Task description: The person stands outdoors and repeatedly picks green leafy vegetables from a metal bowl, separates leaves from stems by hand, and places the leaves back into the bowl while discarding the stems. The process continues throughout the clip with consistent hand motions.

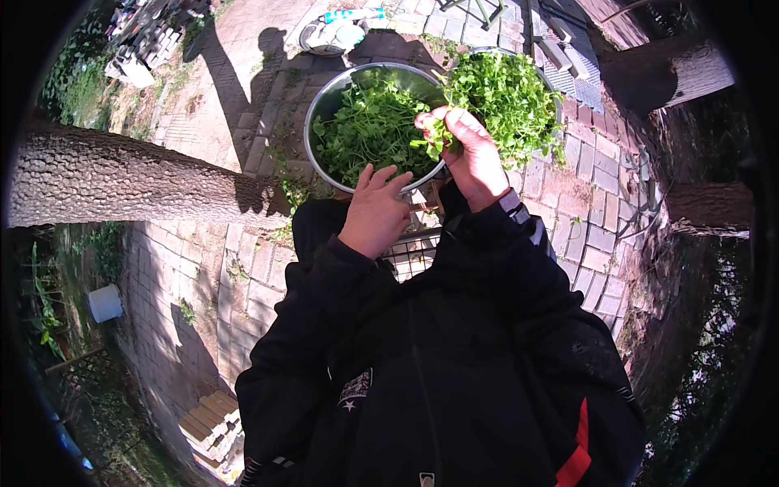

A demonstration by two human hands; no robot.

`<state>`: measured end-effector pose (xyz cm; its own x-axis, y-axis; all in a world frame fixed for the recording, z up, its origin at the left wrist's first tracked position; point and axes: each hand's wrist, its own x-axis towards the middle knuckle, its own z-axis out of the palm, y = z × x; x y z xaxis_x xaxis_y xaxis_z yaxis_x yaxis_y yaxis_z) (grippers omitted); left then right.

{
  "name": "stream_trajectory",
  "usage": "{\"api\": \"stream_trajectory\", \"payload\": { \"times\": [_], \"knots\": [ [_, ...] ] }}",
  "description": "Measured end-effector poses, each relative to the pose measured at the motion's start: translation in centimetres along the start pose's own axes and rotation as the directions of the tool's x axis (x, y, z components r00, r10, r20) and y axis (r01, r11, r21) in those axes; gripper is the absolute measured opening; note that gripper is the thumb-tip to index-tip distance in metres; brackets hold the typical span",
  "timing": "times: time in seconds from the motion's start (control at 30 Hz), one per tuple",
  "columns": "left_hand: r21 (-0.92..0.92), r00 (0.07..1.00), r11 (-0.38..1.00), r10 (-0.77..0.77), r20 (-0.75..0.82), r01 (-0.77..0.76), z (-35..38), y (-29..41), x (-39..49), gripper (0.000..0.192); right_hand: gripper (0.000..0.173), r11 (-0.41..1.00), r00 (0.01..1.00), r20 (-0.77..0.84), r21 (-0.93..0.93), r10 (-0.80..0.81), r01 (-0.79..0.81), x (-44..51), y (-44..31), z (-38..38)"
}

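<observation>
My right hand (476,155) pinches a small sprig of leafy greens (436,135) between thumb and fingers, above the right rim of a round steel basin (309,131). Long-stemmed greens (380,125) lie loose inside that basin. At its near rim, my left hand (378,212) hovers with its fingers apart and holds nothing; whether a fingertip touches the rim I cannot tell. Beyond my right hand a second basin (557,103) is heaped above its rim with brighter, sunlit leafy greens (502,100).
Tree trunks stand left (134,173) and right (675,70) on brick paving (587,219). A shallow bowl (310,42) with a blue-and-white tube (353,15) sits beyond the basins. A wire rack (414,252) is below my hands, a white bucket (105,303) far left, stacked bricks (210,420) lower left.
</observation>
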<state>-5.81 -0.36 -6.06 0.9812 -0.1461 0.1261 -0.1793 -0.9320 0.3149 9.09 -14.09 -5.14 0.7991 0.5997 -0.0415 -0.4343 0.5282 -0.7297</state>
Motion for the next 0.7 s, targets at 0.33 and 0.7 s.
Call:
{"api": "stream_trajectory", "payload": {
  "times": [0.33,0.7],
  "knots": [
    [-0.012,0.999,0.999,-0.048,-0.006,0.048,1.0,-0.7,0.2,0.007,0.020,0.999,1.000,-0.005,0.043,0.013,-0.013,-0.5,0.3,0.8],
    [0.001,0.996,0.997,-0.082,0.025,0.082,1.9,-1.7,-0.3,0.009,0.020,0.999,0.999,-0.012,0.037,0.037,-0.036,-0.8,0.8,0.9]
  ]
}}
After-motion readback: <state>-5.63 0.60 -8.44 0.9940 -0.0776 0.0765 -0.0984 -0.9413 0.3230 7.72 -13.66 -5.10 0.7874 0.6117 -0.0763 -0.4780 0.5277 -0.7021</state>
